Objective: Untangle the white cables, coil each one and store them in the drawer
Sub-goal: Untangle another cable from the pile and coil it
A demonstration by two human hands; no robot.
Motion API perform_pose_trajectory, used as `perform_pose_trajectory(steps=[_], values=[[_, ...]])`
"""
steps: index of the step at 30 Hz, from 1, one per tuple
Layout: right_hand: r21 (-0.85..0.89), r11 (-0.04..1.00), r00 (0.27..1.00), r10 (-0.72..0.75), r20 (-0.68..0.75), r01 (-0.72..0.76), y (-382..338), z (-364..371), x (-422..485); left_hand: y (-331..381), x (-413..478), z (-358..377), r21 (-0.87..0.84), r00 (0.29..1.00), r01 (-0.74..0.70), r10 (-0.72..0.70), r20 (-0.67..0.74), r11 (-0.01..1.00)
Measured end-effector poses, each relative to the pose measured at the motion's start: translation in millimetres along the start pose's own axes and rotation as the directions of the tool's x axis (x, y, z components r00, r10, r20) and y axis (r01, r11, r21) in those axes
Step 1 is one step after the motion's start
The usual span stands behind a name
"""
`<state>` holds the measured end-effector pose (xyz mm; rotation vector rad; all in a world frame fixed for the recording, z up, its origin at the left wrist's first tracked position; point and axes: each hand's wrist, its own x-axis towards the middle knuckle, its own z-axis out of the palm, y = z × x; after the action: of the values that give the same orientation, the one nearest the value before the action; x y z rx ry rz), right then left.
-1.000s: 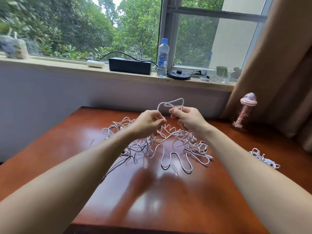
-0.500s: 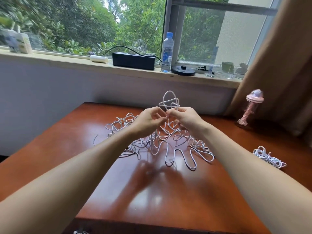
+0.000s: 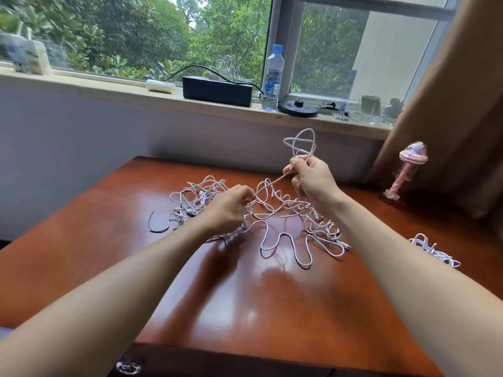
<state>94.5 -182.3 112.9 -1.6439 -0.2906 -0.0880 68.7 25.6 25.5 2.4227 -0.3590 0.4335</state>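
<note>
Glossy wooden table (image 3: 245,308) below a leafy window (image 3: 136,36), curtain (image 3: 462,104) right.

Cable tangle (image 3: 296,206): thin white cords, loose messy heap on table (image 3: 190,289), spread 9 to 3 o'clock, wavy loops trailing toward 6. Lifted strand (image 3: 273,183): pulled taut off the heap, running up toward 1 o'clock, ends in raised crossed loop. Small cable bundle (image 3: 432,250): white, bunched, lies flat at 3 o'clock, well apart.

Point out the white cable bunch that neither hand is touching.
The small bunch at the table's right edge; the left hand and right hand grip the big tangle.
</note>
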Motion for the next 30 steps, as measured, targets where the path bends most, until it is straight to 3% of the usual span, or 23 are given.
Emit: perform_pose_trajectory(steps=[4, 9, 16, 22, 26, 30], values=[[0.063, 0.998, 0.999, -0.028, 0.021, 0.026, -2, 1, 5, -11, 10, 6, 0.199, 0.994, -0.051, 0.069, -0.087, 0.979], [0.179, 0.982, 0.998, -0.047, -0.048, 0.055, -21, -11, 10, -21, 6, -11, 0.243, 0.978, 0.205, -0.192, -0.077, 0.948], [0.141, 0.99, 1.0, -0.013, -0.025, 0.016, -12, -23, 14, -44, 9, -20, 0.408, 0.984, 0.172, -0.138, -0.111, 0.897], [0.21, 0.977, 0.991, -0.01, -0.13, 0.037, -16, -31, 19, -57, 22, -33, 0.521, 0.979, 0.201, -0.161, -0.123, 0.83], [0.154, 0.988, 0.994, 0.015, -0.106, 0.002, -5, -33, 21, -58, 25, -31, 0.473, 0.962, 0.236, -0.135, -0.237, 0.849], [0.074, 0.996, 0.999, 0.053, 0.006, -0.054, 12, -13, 18, -39, 33, -31, 0.387, 0.952, 0.162, -0.04, -0.304, 0.908]])
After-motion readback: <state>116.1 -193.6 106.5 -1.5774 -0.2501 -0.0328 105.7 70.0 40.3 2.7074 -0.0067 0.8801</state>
